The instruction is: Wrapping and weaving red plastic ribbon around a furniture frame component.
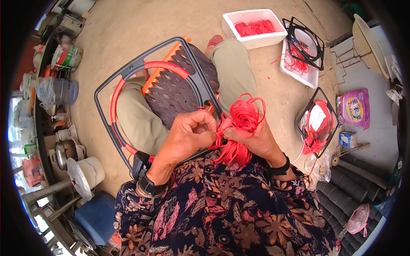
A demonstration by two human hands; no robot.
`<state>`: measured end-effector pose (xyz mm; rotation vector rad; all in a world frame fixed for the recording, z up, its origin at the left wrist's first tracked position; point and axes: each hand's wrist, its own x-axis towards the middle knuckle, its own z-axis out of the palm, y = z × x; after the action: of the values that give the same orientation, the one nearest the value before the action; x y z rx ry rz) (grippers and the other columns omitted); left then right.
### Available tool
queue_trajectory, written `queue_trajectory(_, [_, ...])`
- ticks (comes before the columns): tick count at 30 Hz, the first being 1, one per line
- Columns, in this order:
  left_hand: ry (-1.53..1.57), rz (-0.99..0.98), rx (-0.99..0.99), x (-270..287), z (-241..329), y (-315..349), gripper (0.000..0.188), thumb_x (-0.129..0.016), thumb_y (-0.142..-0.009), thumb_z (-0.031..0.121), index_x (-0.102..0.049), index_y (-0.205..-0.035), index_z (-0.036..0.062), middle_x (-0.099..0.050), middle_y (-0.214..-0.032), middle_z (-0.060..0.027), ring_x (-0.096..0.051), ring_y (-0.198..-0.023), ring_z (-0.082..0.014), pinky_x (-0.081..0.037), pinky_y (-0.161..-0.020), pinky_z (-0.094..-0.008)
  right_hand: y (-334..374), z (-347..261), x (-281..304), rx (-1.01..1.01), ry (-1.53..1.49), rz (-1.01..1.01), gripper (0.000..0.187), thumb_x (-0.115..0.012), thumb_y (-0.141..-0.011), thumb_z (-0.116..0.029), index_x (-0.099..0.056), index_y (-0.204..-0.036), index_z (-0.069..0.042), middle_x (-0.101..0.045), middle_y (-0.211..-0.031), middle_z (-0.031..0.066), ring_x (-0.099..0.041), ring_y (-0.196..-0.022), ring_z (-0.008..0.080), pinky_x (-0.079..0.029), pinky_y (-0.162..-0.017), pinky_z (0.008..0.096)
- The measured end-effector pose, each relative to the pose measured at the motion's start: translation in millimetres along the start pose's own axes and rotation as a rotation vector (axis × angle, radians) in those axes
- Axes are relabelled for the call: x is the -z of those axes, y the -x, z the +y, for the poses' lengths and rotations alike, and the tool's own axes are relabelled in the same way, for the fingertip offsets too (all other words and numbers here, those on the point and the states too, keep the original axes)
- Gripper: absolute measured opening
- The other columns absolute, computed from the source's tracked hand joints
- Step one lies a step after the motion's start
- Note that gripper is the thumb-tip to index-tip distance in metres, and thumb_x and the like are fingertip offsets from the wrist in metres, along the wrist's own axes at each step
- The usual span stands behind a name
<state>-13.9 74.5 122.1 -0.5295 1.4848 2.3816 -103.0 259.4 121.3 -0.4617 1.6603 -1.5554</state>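
Observation:
My right hand (256, 141) is closed around a looped bundle of red cord (245, 115), with more loops hanging below the fingers. Next to it my left hand (185, 134) is pinched at the edge of the same bundle, its fingertips partly hidden. Across my lap leans a dark grey frame (99, 100) with a large ring, parts of the ring wrapped in red cord (166, 67). Both wrists wear black bands. Behind the frame, between my knees, is a dark woven panel (179, 85) with an orange toothed edge (164, 64).
Ahead right stand a white foam box (255, 39) of red cord and a white tray (309, 80) under black frames (304, 38). Another frame (318, 121) with red cord lies right, by a purple bag (354, 109). Buckets (92, 173) and shelves line the left.

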Motion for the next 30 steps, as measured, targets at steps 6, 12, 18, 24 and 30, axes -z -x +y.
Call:
queue_trajectory(6, [-0.584,0.060,-0.604,-3,-5,-4,0.016,-0.057,-0.072,-0.010,-0.050,-0.078,0.0031,-0.049,-0.076,0.0010,-0.041,-0.060,-0.0060,-0.033,-0.054,-0.0209,-4,11,-9,-0.004,-0.080,0.108,0.014,-0.068,-0.085,-0.011,-0.064,-0.095,-0.001,-0.065,-0.086,0.0012,-0.058,-0.081,0.0079,-0.048,-0.073,0.0245])
queue_trajectory(12, [-0.509,0.180,-0.595,-14,-11,0,0.019,-0.056,-0.071,-0.012,-0.049,-0.080,0.0023,-0.046,-0.076,-0.0017,-0.042,-0.060,-0.0101,-0.035,-0.053,-0.0240,-5,25,-7,-0.095,-0.540,-0.011,0.018,-0.067,-0.085,-0.008,-0.063,-0.101,-0.002,-0.065,-0.094,0.0018,-0.060,-0.086,0.0086,-0.050,-0.074,0.0264])
queue_trajectory(18, [-0.730,0.105,-0.625,-9,-6,-1,0.017,-0.055,-0.073,-0.013,-0.049,-0.079,0.0014,-0.049,-0.076,-0.0024,-0.043,-0.062,-0.0064,-0.032,-0.053,-0.0187,-1,-2,-8,-0.009,0.036,0.048,0.021,-0.065,-0.083,-0.004,-0.063,-0.104,-0.001,-0.066,-0.097,0.0024,-0.060,-0.086,0.0083,-0.049,-0.075,0.0261])
queue_trajectory(24, [-0.759,0.165,-0.736,-11,-14,-9,0.017,-0.057,-0.070,-0.011,-0.051,-0.081,0.0006,-0.044,-0.071,-0.0094,-0.050,-0.062,-0.0213,-0.041,-0.054,-0.0296,-13,23,-4,-0.070,-0.615,0.107,0.012,-0.061,-0.085,-0.003,-0.061,-0.097,-0.001,-0.064,-0.086,0.0043,-0.061,-0.082,0.0112,-0.050,-0.075,0.0273])
queue_trajectory(30, [-0.629,0.254,-0.697,-6,-23,-5,0.019,-0.054,-0.070,-0.014,-0.051,-0.081,0.0010,-0.048,-0.076,-0.0039,-0.048,-0.065,-0.0118,-0.039,-0.055,-0.0240,-14,17,-2,-0.092,-0.569,0.130,0.018,-0.060,-0.087,-0.004,-0.056,-0.104,-0.001,-0.062,-0.095,0.0066,-0.062,-0.087,0.0146,-0.051,-0.082,0.0297])
